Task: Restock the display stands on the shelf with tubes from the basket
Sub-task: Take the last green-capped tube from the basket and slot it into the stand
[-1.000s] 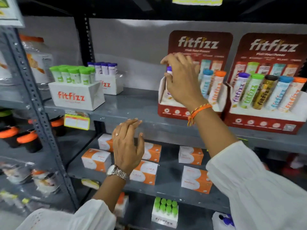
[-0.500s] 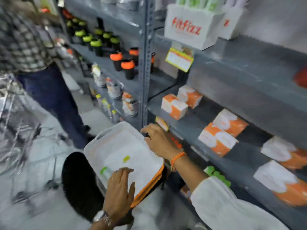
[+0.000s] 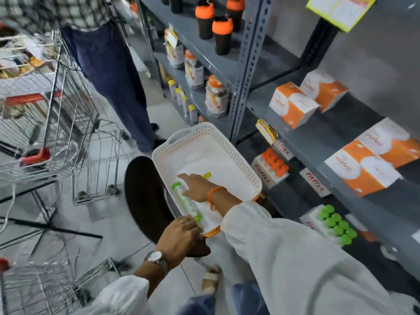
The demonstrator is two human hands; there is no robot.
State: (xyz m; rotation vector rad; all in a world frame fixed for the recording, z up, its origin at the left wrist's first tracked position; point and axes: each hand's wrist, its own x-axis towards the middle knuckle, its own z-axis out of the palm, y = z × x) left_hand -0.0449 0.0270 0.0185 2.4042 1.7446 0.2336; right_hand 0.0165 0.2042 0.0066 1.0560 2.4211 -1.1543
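A white perforated basket (image 3: pixel 238 169) sits on a round black stool (image 3: pixel 141 196) beside the grey shelving. One white tube with a green cap (image 3: pixel 184 200) lies along the basket's near left side. A small yellow-green piece (image 3: pixel 206 175) shows just past my fingers. My right hand (image 3: pixel 197 187) reaches into the basket, fingers stretched forward, resting over the tube without closing on it. My left hand (image 3: pixel 181 237) grips the basket's near rim. The display stands are out of view.
The grey shelf (image 3: pixel 318 142) on the right carries orange-and-white boxes (image 3: pixel 293 105), a box of orange-capped tubes (image 3: pixel 272 165) and one of green-capped tubes (image 3: pixel 336 223). Wire shopping carts (image 3: pixel 45 123) stand at the left. Another person's legs (image 3: pixel 113 71) are behind the basket.
My view dropped from the upper shelf's display stands down to the basket. My right hand left the stand and moved into the basket over the tube; my left hand took the near rim.
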